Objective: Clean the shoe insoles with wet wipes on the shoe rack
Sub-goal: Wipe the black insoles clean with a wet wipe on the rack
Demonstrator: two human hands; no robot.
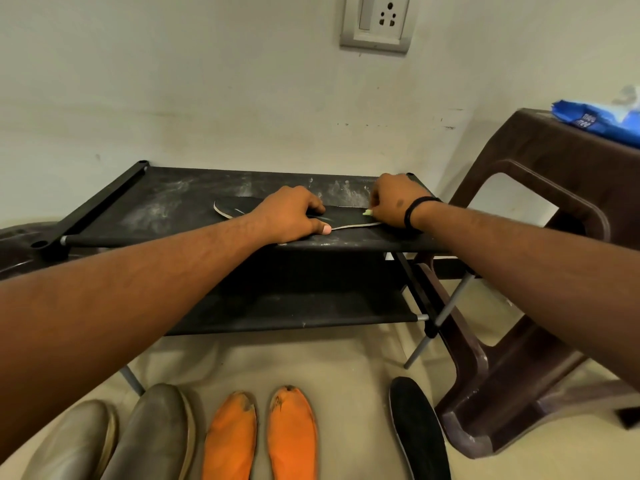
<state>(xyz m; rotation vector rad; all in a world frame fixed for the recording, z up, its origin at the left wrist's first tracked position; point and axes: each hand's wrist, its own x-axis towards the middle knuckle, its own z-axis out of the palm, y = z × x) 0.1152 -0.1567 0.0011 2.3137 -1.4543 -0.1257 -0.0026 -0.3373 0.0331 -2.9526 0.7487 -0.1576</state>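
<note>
Black insole (242, 206) lies flat on the shoe rack (166, 206) top shelf. Left hand (289, 214) presses it down, fingers extended; right hand (393, 202) fingers pinch the wipe (367, 212). Keep the insole pinned; wipe heel-to-toe in overlapping strokes.

Blue wet-wipes pack (604, 119) on brown stool (540, 140): small white print, upside down, blurred; unreadable

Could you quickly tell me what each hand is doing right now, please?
Left hand: fingers and thumb press the black insole flat on the shoe rack.
Right hand: curled around a small pale wipe, at the insole's end.
</note>
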